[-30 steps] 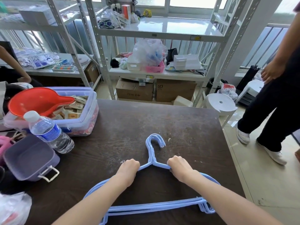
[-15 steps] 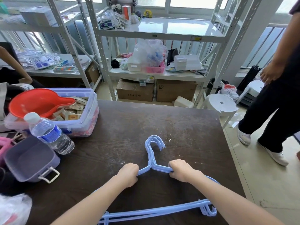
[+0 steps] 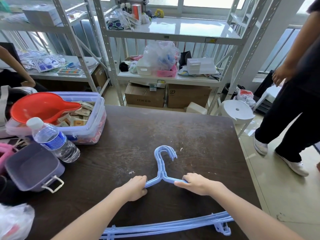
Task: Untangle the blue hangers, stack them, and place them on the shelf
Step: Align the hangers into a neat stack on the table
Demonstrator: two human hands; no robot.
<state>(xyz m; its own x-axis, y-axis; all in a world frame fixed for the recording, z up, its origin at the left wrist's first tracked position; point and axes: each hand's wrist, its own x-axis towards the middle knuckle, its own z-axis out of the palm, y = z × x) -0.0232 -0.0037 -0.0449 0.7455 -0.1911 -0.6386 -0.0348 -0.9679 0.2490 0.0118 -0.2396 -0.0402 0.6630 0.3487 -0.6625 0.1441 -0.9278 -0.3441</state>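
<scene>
We have the blue hangers (image 3: 162, 170) gathered into one stack on the dark surface (image 3: 199, 135), hooks nested together and pointing away from us, the long bottom bars lying close to the near edge. Our left hand (image 3: 134, 188) is clenched around the left shoulder of the stack just beside the neck, and our right hand (image 3: 197, 185) is clenched around the right shoulder in the same way, thumb along the near side. The hooks fan out slightly at their tips, so the stack looks nearly but not perfectly squared.

We judge the untangling done and the stacking all but finished; the step in hand is the grip before the carry. The next move calls for lifting the bundle as one piece, keeping both grips tight so no hanger slips out, and taking it across to the shelf (image 3: 166, 78) beyond the far edge of the surface. That shelf's middle level is crowded; the upper level shows more bare room. A water bottle (image 3: 53, 139) and a clear storage box (image 3: 86, 129) sit well to the left, away from the likely path.
</scene>
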